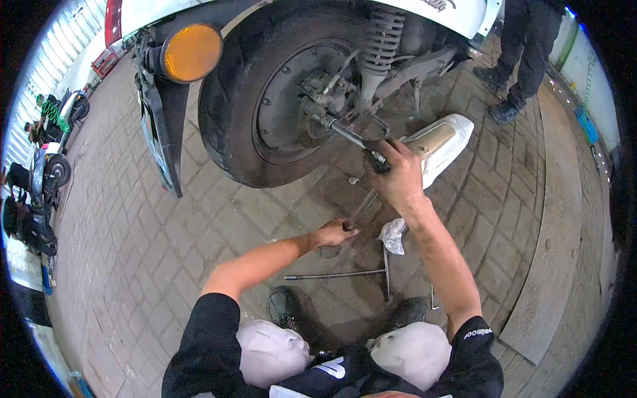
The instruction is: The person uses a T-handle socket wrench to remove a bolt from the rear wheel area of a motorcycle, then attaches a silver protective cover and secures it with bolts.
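A scooter's rear wheel [229, 126] stands in front of me, dusty and dark. A chrome socket extension [347, 134] reaches from the wheel's hub toward me, its far end over the axle area. My right hand [400, 176] is closed around the near end of that extension, where the head of a long-handled socket wrench [363, 205] joins it. The wrench's bar slants down to the left, and my left hand [334, 233] is closed on its lower end. The nut under the socket is hidden.
On the brick floor lie a T-handle wrench [335, 274], a crumpled clear plastic bag [393, 237] and a white body panel [452, 146]. A person [514, 69] stands at the upper right beside the scooter. A metal plate [547, 265] runs along the right; parked motorbikes [56, 169] line the left.
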Tool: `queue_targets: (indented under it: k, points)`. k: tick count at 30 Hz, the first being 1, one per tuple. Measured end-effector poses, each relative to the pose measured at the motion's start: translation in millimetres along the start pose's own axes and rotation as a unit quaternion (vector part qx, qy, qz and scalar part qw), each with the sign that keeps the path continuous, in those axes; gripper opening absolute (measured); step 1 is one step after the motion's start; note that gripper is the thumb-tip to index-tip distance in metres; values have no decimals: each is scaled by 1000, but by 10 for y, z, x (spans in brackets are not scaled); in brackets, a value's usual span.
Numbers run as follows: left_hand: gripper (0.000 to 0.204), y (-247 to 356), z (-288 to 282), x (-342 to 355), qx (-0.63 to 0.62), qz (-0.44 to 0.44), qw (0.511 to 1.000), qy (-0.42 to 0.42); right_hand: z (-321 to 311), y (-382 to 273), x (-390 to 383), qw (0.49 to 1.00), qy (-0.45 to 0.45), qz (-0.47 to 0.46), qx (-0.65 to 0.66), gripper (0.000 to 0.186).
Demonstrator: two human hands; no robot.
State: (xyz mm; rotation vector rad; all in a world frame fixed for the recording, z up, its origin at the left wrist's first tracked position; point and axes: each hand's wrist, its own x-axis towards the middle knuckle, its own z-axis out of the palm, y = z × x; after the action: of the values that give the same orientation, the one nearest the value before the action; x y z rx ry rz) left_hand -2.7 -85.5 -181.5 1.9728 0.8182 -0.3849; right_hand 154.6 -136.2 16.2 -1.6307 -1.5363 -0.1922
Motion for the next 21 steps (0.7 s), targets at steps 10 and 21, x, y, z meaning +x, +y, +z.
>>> queue_targets:
  k: [10, 21]
  points:
    - [60, -274, -106, -241, -10, -18, 1000, -8, 105, 17, 66, 995, -26, 10, 98, 41]
    - [68, -855, 113, -426, -206, 130, 970, 22, 222, 42, -100, 957, 3, 178, 229, 18]
